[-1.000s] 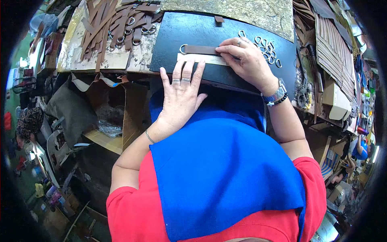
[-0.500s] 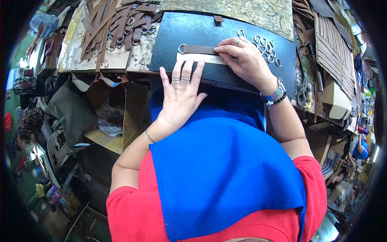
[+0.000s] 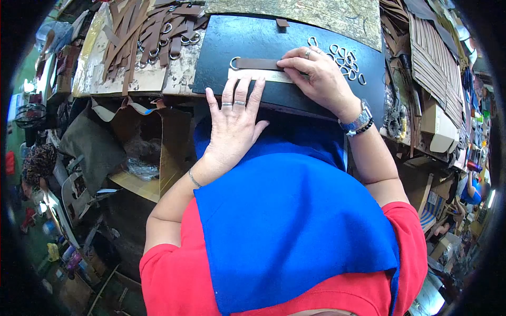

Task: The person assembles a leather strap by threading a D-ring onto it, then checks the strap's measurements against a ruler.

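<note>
A brown strap (image 3: 258,63) with a metal D-ring (image 3: 234,63) at its left end lies on the black board (image 3: 226,39), along the upper edge of a pale ruler-like strip (image 3: 255,73). My left hand (image 3: 234,116) rests palm down with its fingers spread, their tips on the lower edge of that strip. The strap's right end is pinched between the thumb and fingers of my right hand (image 3: 321,76). Several loose D-rings (image 3: 345,60) lie on the board beyond my right hand. Near the top edge sits a small brown piece (image 3: 283,23).
A pile of brown straps with rings (image 3: 158,34) covers the bench at the left. Stacked brown strips (image 3: 435,68) and a cardboard box (image 3: 440,129) are at the right. Below the bench at the left stands an open carton (image 3: 176,142). People are partly visible at both sides.
The whole view has shifted slightly. Both hands keep nearly the same pose over the strap and the pale strip.
</note>
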{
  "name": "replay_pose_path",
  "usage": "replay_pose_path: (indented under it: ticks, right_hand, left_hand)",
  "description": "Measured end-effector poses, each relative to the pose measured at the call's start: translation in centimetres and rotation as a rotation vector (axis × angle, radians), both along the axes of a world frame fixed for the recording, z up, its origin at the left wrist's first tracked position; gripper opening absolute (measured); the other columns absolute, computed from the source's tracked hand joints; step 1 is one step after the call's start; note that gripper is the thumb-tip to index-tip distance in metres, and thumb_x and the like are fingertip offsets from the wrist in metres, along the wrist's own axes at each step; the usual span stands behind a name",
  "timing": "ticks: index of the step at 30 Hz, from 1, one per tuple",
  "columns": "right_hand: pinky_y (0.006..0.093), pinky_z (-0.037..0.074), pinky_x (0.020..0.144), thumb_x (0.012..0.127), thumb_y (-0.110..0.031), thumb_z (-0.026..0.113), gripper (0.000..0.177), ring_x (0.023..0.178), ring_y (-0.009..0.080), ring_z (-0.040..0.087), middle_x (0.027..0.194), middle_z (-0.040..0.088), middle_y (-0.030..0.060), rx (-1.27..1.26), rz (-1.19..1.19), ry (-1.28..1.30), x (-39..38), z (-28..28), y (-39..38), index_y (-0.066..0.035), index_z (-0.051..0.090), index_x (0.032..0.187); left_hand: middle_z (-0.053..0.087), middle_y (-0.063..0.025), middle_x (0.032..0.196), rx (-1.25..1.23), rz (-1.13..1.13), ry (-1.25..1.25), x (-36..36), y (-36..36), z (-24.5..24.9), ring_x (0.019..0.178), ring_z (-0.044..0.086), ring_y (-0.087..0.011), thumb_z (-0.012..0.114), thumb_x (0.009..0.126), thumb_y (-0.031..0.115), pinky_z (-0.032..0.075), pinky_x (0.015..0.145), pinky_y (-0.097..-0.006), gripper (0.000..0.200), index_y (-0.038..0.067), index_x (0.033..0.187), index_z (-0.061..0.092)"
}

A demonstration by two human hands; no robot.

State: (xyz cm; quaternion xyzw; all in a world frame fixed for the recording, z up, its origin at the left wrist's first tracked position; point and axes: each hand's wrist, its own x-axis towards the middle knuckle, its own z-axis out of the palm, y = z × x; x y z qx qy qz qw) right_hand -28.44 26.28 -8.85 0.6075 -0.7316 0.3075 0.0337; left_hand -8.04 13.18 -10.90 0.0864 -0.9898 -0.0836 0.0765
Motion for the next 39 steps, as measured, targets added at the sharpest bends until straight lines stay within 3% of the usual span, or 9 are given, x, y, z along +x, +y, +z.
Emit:
replay_pose_path:
  ticks: [15, 20, 24, 28, 31, 39]
  right_hand:
    - [0.0359, 0.052, 0.080, 0.090, -0.010, 0.069, 0.013, 0.090, 0.0260, 0.065, 0.104, 0.069, 0.0074, 0.002, -0.008, 0.002, 0.0, -0.1, 0.0, -0.008, 0.073, 0.103]
    - [0.0392, 0.051, 0.085, 0.088, -0.012, 0.068, 0.014, 0.094, 0.0275, 0.064, 0.103, 0.069, 0.0072, 0.002, -0.023, -0.032, 0.2, -0.2, -0.1, -0.009, 0.073, 0.100]
    - [0.0400, 0.051, 0.085, 0.088, -0.012, 0.068, 0.014, 0.095, 0.0287, 0.065, 0.102, 0.069, 0.0077, -0.004, -0.021, 0.035, 0.3, 0.1, 0.0, -0.009, 0.072, 0.100]
    - [0.0412, 0.052, 0.082, 0.089, -0.009, 0.068, 0.012, 0.093, 0.0316, 0.066, 0.102, 0.069, 0.0110, -0.004, -0.010, -0.076, 0.6, 0.6, -0.2, -0.006, 0.072, 0.100]
    - [0.0401, 0.051, 0.086, 0.089, -0.007, 0.068, 0.015, 0.097, 0.0325, 0.065, 0.104, 0.069, 0.0130, 0.049, -0.026, -0.062, 0.8, 0.9, -0.4, -0.005, 0.073, 0.103]
    - [0.0390, 0.051, 0.088, 0.089, -0.006, 0.068, 0.016, 0.100, 0.0305, 0.063, 0.108, 0.068, 0.0118, 0.114, -0.057, -0.046, 1.3, 1.3, -0.4, -0.005, 0.072, 0.105]
  left_hand:
    - [0.027, -0.0122, 0.151, 0.022, 0.002, -0.003, 0.0, -0.1, -0.2, 0.146, 0.023, -0.0321, 0.081, 0.076, 0.043, 0.014, 0.114, -0.0698, 0.102, 0.016, 0.157, 0.026]
    - [0.027, -0.0117, 0.152, 0.005, 0.005, -0.002, 0.0, -0.1, 0.0, 0.146, 0.024, -0.0318, 0.081, 0.076, 0.043, 0.015, 0.114, -0.0695, 0.102, 0.016, 0.157, 0.026]
    - [0.031, -0.0117, 0.150, 0.005, -0.002, 0.005, -0.2, 0.0, 0.3, 0.145, 0.026, -0.0317, 0.081, 0.075, 0.043, 0.015, 0.113, -0.0693, 0.098, 0.015, 0.155, 0.031]
    - [0.039, -0.0135, 0.141, -0.007, 0.003, 0.002, -0.3, -0.1, 0.4, 0.141, 0.030, -0.0340, 0.081, 0.074, 0.044, 0.014, 0.112, -0.0702, 0.091, 0.013, 0.148, 0.040]
    - [0.031, -0.0167, 0.157, 0.004, -0.039, -0.013, -0.5, -0.5, 0.2, 0.148, 0.022, -0.0389, 0.078, 0.078, 0.044, 0.013, 0.112, -0.0731, 0.088, 0.010, 0.149, 0.039]
    - [0.027, -0.0167, 0.159, 0.003, -0.070, 0.025, -0.8, -1.1, -0.1, 0.150, 0.019, -0.0381, 0.078, 0.077, 0.047, 0.015, 0.112, -0.0739, 0.092, 0.010, 0.150, 0.036]
